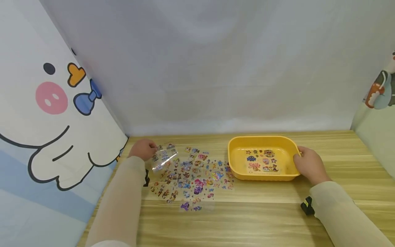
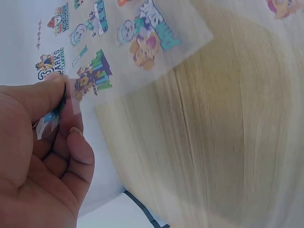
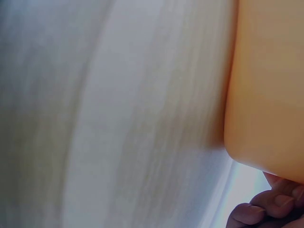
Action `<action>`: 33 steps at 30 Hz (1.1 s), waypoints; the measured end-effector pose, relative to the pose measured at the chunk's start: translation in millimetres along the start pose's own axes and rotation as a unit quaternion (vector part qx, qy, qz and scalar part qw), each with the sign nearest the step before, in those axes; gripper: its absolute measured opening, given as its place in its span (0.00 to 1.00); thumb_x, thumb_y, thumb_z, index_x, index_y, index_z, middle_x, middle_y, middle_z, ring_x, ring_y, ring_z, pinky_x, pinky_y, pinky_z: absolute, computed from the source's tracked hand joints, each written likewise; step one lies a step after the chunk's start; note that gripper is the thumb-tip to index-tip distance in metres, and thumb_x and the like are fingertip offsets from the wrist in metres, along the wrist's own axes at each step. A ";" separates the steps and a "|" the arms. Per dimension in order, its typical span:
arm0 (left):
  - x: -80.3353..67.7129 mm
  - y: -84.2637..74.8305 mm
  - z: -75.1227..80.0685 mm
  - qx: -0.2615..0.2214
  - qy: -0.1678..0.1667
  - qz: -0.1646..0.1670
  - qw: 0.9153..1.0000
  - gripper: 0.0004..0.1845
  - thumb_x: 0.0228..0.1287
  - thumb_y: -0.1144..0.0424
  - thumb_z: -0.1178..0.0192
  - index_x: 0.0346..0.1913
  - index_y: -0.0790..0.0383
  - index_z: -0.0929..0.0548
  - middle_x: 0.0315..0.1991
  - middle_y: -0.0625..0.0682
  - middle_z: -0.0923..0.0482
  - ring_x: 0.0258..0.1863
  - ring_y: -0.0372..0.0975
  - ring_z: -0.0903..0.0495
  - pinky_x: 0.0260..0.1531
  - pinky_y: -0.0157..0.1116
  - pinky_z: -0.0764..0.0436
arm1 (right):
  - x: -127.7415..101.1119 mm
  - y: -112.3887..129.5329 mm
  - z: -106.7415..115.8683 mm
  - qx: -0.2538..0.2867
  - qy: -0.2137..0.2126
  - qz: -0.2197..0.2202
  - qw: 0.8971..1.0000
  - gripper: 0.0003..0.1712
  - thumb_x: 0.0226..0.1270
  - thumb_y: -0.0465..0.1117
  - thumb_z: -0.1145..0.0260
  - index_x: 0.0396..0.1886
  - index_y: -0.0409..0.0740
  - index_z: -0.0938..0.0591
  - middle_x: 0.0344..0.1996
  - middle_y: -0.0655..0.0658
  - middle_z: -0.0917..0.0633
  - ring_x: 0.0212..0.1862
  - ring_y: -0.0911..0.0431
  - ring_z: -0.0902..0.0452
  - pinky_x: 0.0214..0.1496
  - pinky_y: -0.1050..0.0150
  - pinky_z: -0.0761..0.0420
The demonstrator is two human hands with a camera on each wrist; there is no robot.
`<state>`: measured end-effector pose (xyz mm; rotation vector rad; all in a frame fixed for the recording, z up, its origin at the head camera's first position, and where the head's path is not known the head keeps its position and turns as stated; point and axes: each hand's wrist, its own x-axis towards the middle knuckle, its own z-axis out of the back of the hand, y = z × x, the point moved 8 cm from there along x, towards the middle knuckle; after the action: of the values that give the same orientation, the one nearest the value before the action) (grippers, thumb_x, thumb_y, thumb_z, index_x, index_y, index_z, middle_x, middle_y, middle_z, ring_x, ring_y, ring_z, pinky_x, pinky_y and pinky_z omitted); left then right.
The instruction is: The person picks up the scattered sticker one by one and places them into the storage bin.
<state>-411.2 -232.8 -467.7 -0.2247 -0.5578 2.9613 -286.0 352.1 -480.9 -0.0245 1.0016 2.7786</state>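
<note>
My left hand [image 1: 143, 150] pinches the edge of a clear sticker sheet [image 1: 164, 160] between thumb and fingers at the far left of the table. In the left wrist view the sheet [image 2: 142, 52] slopes away from the thumb, printed with small cartoon pups and lettering. On the right, my right hand [image 1: 310, 165] grips the right end of a yellow plastic basin [image 1: 262, 177], thumb over the rim. Another clear sheet of stickers [image 1: 262, 160] lies inside the basin. The right wrist view shows the basin's outer wall [image 3: 268, 95] with curled fingertips [image 3: 251, 213] below it.
Several more clear sticker sheets [image 1: 192, 181] lie overlapping on the wooden table [image 1: 247, 219], left of the basin. A pale curtain [image 1: 234, 68] stands behind the table. A cartoon-printed panel [image 1: 46, 137] rises along the left edge, and another printed panel [image 1: 378, 127] on the right.
</note>
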 end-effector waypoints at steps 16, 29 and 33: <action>-6.9 23.5 -3.1 -0.178 -0.007 0.059 0.982 0.14 0.78 0.59 0.41 0.53 0.66 0.13 0.38 0.53 0.12 0.37 0.46 0.17 0.31 0.39 0.27 | -0.7 0.5 -0.5 0.004 0.006 -0.005 1.000 0.32 0.79 0.40 0.55 0.72 0.19 0.37 0.57 0.21 0.23 0.41 0.44 0.19 0.44 0.52 0.19; -15.1 26.6 -17.9 -0.321 -0.072 0.095 0.940 0.18 0.79 0.59 0.43 0.60 0.70 0.17 0.49 0.61 0.15 0.42 0.42 0.16 0.43 0.38 0.18 | -0.4 0.3 -0.6 0.004 0.009 -0.013 1.000 0.33 0.79 0.41 0.55 0.73 0.19 0.38 0.58 0.21 0.24 0.41 0.44 0.19 0.45 0.50 0.19; -23.5 27.1 -25.6 -0.365 -0.090 0.110 0.920 0.17 0.79 0.61 0.42 0.58 0.71 0.17 0.47 0.60 0.15 0.40 0.40 0.16 0.39 0.34 0.17 | -1.3 2.3 -0.7 0.010 0.011 -0.012 1.000 0.33 0.79 0.40 0.55 0.72 0.19 0.38 0.56 0.21 0.23 0.40 0.45 0.19 0.42 0.54 0.18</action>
<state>-386.3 -252.2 -498.4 -0.0752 -1.7543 2.8340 -285.1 349.7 -479.9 -0.0646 1.0261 2.7522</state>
